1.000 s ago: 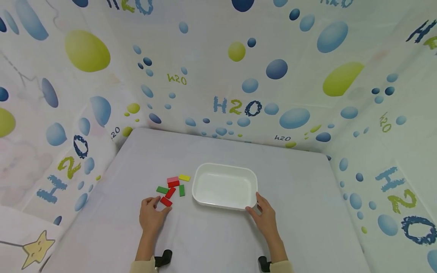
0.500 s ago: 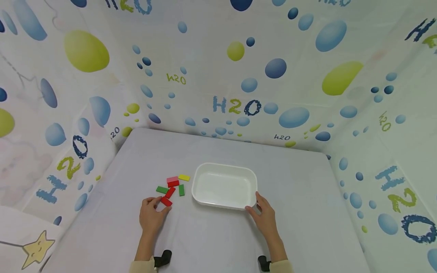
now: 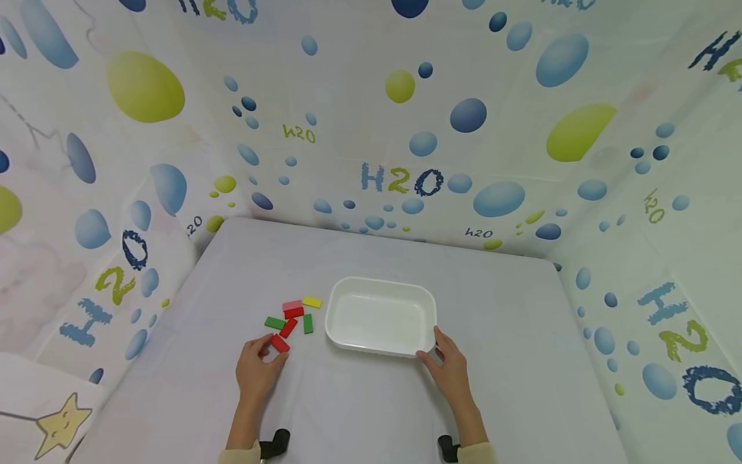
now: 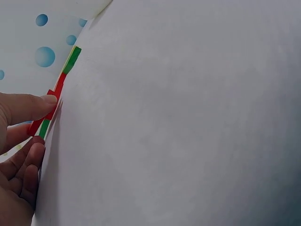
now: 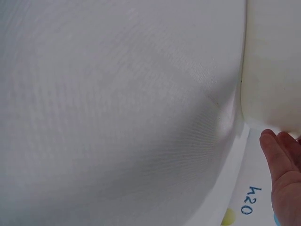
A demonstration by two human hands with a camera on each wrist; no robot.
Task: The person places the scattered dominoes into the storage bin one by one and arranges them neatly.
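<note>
In the head view my left hand [image 3: 255, 374] pinches a flat red block [image 3: 281, 343] between thumb and fingers, at the near end of a small group of blocks. Just beyond it lie another red block [image 3: 288, 328], a green block [image 3: 275, 323] and a second green block [image 3: 308, 323]. In the left wrist view the thumb [image 4: 33, 107] presses the red block from this side, partly covering it. My right hand [image 3: 452, 370] holds the near right corner of a white rectangular dish [image 3: 380, 352], thumb at the front and fingers along the side.
Farther back in the group are a pink block [image 3: 292, 305], a red block [image 3: 294, 313] right against it, and a yellow block [image 3: 312, 302]. A white cloth covers the table [image 3: 371, 412]. Behind and beside it hang sheets [image 3: 348, 77] printed with bubbles.
The red block at my left hand has shifted slightly toward me and away from the red block behind it, with the fingers closing on it. The right hand and dish stay put.
</note>
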